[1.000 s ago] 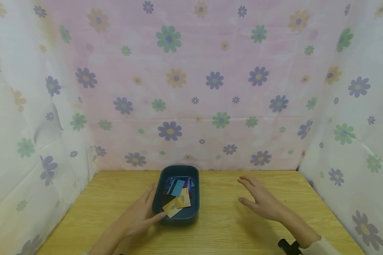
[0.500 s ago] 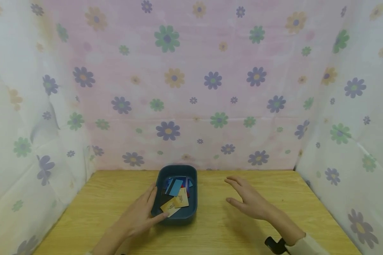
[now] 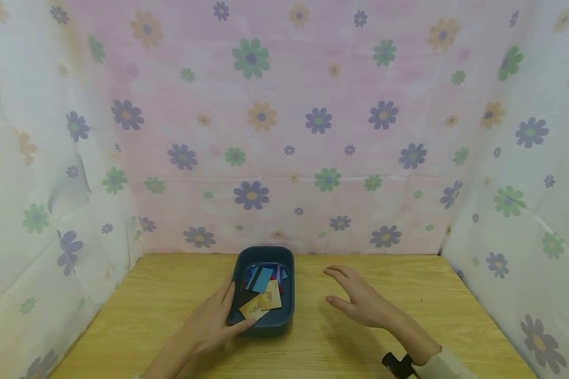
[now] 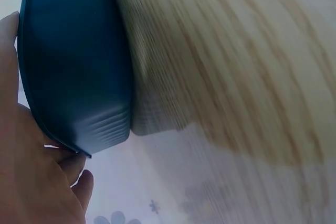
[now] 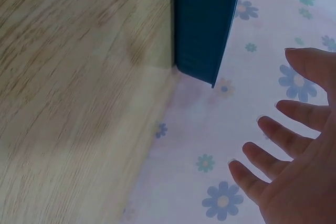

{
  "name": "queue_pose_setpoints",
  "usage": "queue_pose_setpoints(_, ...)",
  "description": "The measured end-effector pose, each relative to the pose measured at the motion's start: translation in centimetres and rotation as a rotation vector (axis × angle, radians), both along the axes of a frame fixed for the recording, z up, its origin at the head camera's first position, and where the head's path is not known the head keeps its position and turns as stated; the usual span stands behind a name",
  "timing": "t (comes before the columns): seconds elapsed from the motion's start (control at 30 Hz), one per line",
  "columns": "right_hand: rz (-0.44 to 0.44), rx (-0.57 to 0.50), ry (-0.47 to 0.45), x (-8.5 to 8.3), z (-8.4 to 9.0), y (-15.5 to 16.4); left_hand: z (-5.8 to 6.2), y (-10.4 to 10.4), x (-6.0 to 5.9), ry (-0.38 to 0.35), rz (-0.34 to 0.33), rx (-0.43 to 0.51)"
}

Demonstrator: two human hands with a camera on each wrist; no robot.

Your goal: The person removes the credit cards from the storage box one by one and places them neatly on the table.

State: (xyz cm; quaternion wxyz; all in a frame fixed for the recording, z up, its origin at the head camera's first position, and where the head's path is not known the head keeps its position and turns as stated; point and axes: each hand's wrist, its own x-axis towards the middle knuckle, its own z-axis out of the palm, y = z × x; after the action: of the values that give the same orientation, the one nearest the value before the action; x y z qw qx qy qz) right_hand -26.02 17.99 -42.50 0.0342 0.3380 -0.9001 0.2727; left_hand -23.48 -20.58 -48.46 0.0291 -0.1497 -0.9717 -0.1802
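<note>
A dark blue plastic bin (image 3: 290,295) stands on the wooden table, with several cards lying loosely inside. Two gold cards (image 3: 270,296) overlap near its front, and a light blue card (image 3: 260,279) with a black stripe lies farther back. My left hand (image 3: 212,319) rests against the bin's front left corner. Its fingers lie along the left side, and the thumb reaches over the near rim. In the left wrist view, the fingertips touch the rim. My right hand (image 3: 360,300) hovers to the right of the bin, apart from it, fingers spread and holding nothing.
The light wooden table (image 3: 137,295) ends at a flowered cloth (image 3: 289,105) behind, and similar cloth hangs on both sides. The bin stands close to the back edge. A black wrist strap device (image 3: 398,364) sits on the right forearm.
My right hand has moved left, nearer to the bin. The left hand stays on the bin's corner, its thumb slightly farther along the near rim. Bin and cards keep their places.
</note>
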Motion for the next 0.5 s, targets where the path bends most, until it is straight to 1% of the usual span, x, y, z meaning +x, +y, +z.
queue_pose_setpoints(0.17,0.01,-0.004,-0.011,0.0,0.0,-0.7,0.0,0.2,0.0,-0.008,0.007,0.001)
queue_pose_setpoints(0.37,0.012,-0.004,-0.025,-0.2,0.1,-1.7,0.0,0.6,-0.3,-0.021,0.025,0.004)
queue_pose_setpoints(0.5,0.026,-0.009,-0.032,-0.5,0.0,-2.2,0.2,0.8,-0.5,-0.043,0.029,0.014)
